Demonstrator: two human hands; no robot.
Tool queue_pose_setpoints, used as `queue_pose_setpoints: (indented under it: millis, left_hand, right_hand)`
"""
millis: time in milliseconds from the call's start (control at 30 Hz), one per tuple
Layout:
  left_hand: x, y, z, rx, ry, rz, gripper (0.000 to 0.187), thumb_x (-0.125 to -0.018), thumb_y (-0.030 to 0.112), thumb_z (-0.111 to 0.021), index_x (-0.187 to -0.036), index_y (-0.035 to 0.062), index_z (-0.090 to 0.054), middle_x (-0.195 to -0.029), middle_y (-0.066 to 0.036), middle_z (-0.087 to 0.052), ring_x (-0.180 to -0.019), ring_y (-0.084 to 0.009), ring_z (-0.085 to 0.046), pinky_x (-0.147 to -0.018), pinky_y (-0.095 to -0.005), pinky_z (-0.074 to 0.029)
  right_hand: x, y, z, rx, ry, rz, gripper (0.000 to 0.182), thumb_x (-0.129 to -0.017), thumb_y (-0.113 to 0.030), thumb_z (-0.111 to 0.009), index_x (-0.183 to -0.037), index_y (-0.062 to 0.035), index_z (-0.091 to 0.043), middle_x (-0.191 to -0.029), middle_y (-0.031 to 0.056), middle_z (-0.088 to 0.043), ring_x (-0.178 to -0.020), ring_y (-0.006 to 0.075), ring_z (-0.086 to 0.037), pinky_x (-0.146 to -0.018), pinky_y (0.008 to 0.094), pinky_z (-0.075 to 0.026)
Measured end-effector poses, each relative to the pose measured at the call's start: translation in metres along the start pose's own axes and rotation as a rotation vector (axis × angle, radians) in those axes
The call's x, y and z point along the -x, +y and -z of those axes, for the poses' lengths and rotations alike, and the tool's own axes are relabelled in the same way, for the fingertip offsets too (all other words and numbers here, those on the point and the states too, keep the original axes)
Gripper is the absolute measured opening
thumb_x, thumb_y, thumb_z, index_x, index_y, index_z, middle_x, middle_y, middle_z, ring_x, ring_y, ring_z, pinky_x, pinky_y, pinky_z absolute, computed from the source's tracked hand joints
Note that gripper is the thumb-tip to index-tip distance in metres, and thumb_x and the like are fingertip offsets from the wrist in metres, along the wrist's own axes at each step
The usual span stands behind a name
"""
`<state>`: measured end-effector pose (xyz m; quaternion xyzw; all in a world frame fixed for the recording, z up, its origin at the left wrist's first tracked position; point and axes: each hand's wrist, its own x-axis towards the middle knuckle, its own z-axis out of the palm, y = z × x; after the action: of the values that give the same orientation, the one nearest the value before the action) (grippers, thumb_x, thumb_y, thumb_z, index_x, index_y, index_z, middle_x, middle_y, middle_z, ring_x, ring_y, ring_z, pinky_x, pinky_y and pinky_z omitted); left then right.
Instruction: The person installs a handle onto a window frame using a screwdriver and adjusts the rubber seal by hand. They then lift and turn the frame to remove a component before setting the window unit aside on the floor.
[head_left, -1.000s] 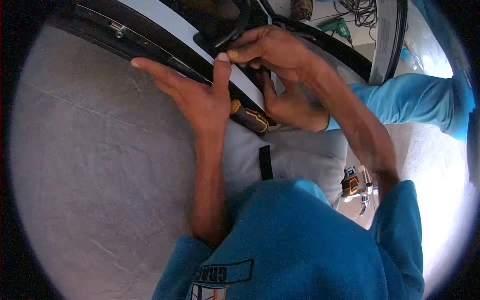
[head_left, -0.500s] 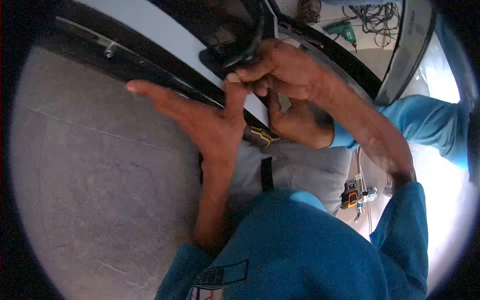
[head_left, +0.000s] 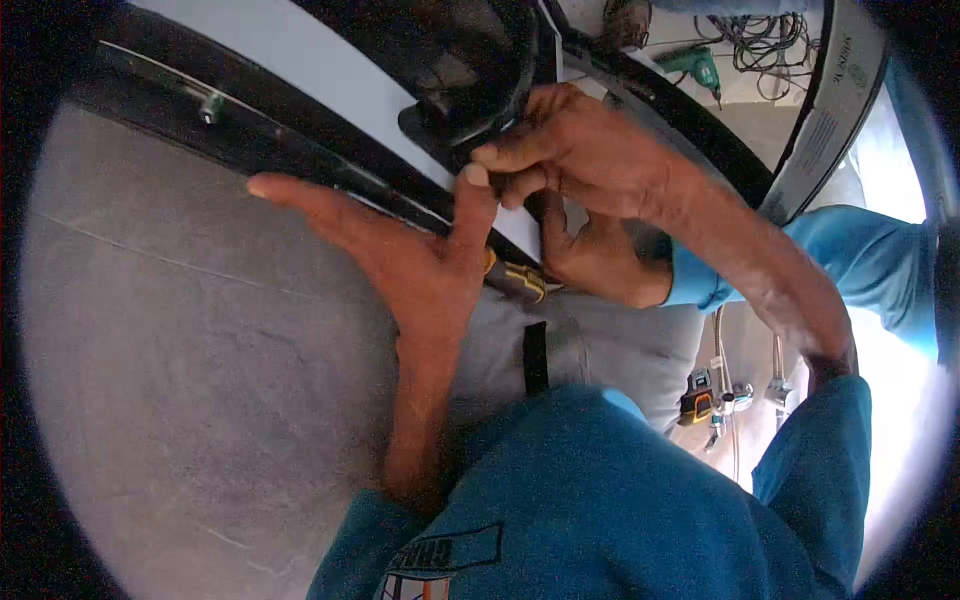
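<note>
My left hand lies open along the edge of a dark panel with a white strip. Its index finger stretches left, and its thumb points up toward my other hand. My right hand is closed in a pinch at the lower rim of a glossy black curved part. What sits between those fingertips is hidden. Just below, a black-and-yellow tool handle pokes out under the panel edge. Another person's hand, in a light blue sleeve, is under my right wrist, its fingers partly hidden.
A green power drill and tangled black cable lie on the floor at the back right. A grey printed strip stands at the right. Near my right elbow are a tape measure and metal fittings.
The view has shifted slightly. My left thumb has drawn a little away from my right fingertips, which stay at the black part's rim. The other person's hand has hardly moved.
</note>
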<state>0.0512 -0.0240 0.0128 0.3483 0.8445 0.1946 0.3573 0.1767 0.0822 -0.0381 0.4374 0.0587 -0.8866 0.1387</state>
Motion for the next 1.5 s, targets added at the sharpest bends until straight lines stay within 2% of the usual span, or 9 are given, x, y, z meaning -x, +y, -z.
queue_pose_setpoints:
  millis: [200,267,533,600,700,733,800,1200,1500]
  left_hand:
    - [0.001,0.008,0.004,-0.303,-0.019,0.024,0.117,-0.072,0.029,-0.070,-0.134,-0.0059,0.023,-0.140,-0.036,0.012,-0.132,-0.0476,0.003,-0.107,-0.0524,-0.002]
    - [-0.001,0.009,0.002,-0.207,-0.011,0.122,0.117,-0.071,0.029,-0.071,-0.135,-0.0073,0.020,-0.140,-0.036,0.011,-0.132,-0.0473,0.003,-0.107,-0.0522,-0.003]
    - [-0.020,0.027,0.020,-0.379,0.132,-0.094,0.103,-0.071,0.027,-0.073,-0.141,-0.0033,-0.005,-0.139,-0.034,-0.010,-0.129,-0.0439,-0.019,-0.107,-0.0456,-0.016]
    - [-0.056,0.055,0.049,-0.470,0.000,-0.475,0.065,-0.069,0.022,-0.076,-0.127,0.0106,-0.049,-0.138,-0.021,-0.032,-0.128,-0.0345,-0.031,-0.106,-0.0399,-0.026]
    - [-0.098,0.084,0.043,-0.611,-0.553,-0.838,0.046,-0.069,0.022,-0.072,-0.112,0.0141,-0.060,-0.134,-0.012,-0.043,-0.118,-0.0318,-0.044,-0.097,-0.0428,-0.038]
    - [-0.113,0.089,0.031,-0.622,-0.540,-0.857,0.046,-0.069,0.022,-0.072,-0.112,0.0141,-0.060,-0.134,-0.012,-0.043,-0.118,-0.0318,-0.044,-0.097,-0.0428,-0.038]
    - [-0.130,0.096,0.012,-0.582,-1.306,-0.565,0.041,-0.077,0.013,-0.059,-0.116,-0.0011,-0.056,-0.131,-0.026,-0.036,-0.116,-0.0391,-0.043,-0.094,-0.0452,-0.040]
    - [-0.116,0.157,0.012,-1.253,-1.508,-1.057,0.019,-0.078,0.010,-0.055,-0.088,-0.0025,-0.065,-0.136,-0.022,-0.034,-0.105,-0.0332,-0.054,-0.078,-0.0379,-0.051]
    - [-0.128,0.136,0.017,-1.148,-1.570,-1.147,0.021,-0.078,0.009,-0.058,-0.090,-0.0078,-0.062,-0.130,-0.027,-0.039,-0.091,-0.0332,-0.060,-0.062,-0.0318,-0.056]
  right_hand:
    - [-0.004,-0.001,-0.003,-0.161,0.062,0.017,0.019,-0.080,-0.006,-0.066,-0.091,0.0068,-0.058,-0.080,0.0132,-0.063,-0.066,0.0192,-0.064,-0.059,0.0258,-0.054]
    - [-0.019,0.017,0.016,0.369,-0.193,0.179,0.019,-0.081,-0.007,-0.065,-0.092,0.0062,-0.058,-0.084,0.0127,-0.063,-0.070,0.0183,-0.064,-0.060,0.0265,-0.054]
    - [-0.006,0.014,-0.002,-0.235,-0.118,0.047,0.020,-0.081,-0.019,-0.066,-0.088,-0.0003,-0.060,-0.074,0.0088,-0.060,-0.068,0.0185,-0.060,-0.064,0.0303,-0.052]
    - [0.010,0.020,-0.013,-0.339,-0.035,0.110,0.016,-0.082,-0.017,-0.064,-0.088,-0.0030,-0.059,-0.076,0.0076,-0.059,-0.069,0.0164,-0.058,-0.061,0.0299,-0.049]
    - [0.009,0.034,-0.024,-0.384,0.101,0.217,0.014,-0.083,-0.015,-0.061,-0.089,-0.0019,-0.059,-0.076,0.0074,-0.059,-0.070,0.0163,-0.057,-0.059,0.0293,-0.047]
    - [0.009,0.032,-0.026,-0.415,0.110,0.274,0.014,-0.083,-0.014,-0.061,-0.089,-0.0011,-0.059,-0.075,0.0072,-0.059,-0.069,0.0166,-0.056,-0.059,0.0290,-0.047]
    - [0.013,0.036,-0.030,-0.419,0.133,0.300,0.013,-0.084,-0.011,-0.059,-0.089,0.0005,-0.058,-0.077,0.0085,-0.060,-0.071,0.0179,-0.058,-0.060,0.0305,-0.049]
    - [0.017,0.045,-0.022,-0.404,-0.033,0.448,0.019,-0.089,-0.013,-0.053,-0.102,0.0017,-0.057,-0.094,0.0090,-0.059,-0.083,0.0170,-0.060,-0.073,0.0268,-0.052]
    - [0.030,0.012,-0.010,0.061,-0.041,0.053,0.027,-0.088,-0.023,-0.057,-0.096,0.0023,-0.059,-0.086,0.0128,-0.063,-0.070,0.0187,-0.062,-0.058,0.0243,-0.052]
